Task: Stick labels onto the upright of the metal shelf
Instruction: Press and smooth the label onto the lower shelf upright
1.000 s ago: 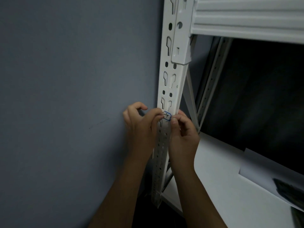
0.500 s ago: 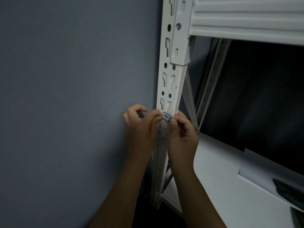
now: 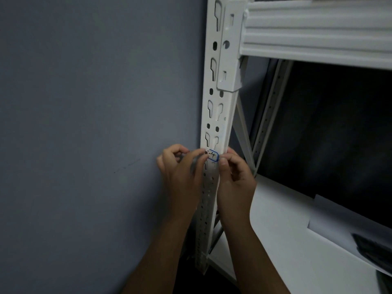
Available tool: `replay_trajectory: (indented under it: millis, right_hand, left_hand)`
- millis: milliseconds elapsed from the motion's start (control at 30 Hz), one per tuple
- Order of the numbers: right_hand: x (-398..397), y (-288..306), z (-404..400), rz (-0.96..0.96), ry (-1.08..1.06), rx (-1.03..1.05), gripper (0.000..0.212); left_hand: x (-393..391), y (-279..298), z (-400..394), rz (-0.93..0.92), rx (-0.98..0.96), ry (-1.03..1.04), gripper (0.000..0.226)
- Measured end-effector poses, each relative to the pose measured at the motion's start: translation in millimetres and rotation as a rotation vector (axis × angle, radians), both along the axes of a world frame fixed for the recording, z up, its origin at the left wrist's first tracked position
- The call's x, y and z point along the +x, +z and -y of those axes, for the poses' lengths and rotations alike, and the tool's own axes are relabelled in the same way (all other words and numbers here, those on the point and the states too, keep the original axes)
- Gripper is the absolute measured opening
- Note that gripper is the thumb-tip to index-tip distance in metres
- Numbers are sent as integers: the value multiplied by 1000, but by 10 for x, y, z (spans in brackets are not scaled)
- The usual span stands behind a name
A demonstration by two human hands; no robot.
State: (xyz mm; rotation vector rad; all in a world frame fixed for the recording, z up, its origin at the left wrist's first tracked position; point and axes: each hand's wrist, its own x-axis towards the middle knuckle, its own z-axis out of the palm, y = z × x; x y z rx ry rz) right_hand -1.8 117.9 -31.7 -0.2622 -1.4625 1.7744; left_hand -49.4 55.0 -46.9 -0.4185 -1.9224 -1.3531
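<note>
Your left hand (image 3: 182,172) and right hand (image 3: 235,177) pinch the label (image 3: 212,156) against the upright (image 3: 214,115). The label is white, blue-edged, marked "4".

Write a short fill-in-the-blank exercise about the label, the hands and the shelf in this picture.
1. The label has a ____ border.
2. Both hands, the left hand and the right hand, hold the label against the white ____ of the shelf.
3. The digit handwritten on the label is ____.
4. The wall left of the upright is ____.

Missing words: blue; upright; 4; grey
</note>
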Motion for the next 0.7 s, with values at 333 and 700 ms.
replay_trajectory:
  millis: [333,700]
  right_hand:
    - [-2,-18,-17,27,30,8,22]
    - [-9,-6,16,28,3,-18,23]
  left_hand:
    - [-55,40,31,-120,-235,108,16]
    - [-128,102,-19,-134,-329,128,14]
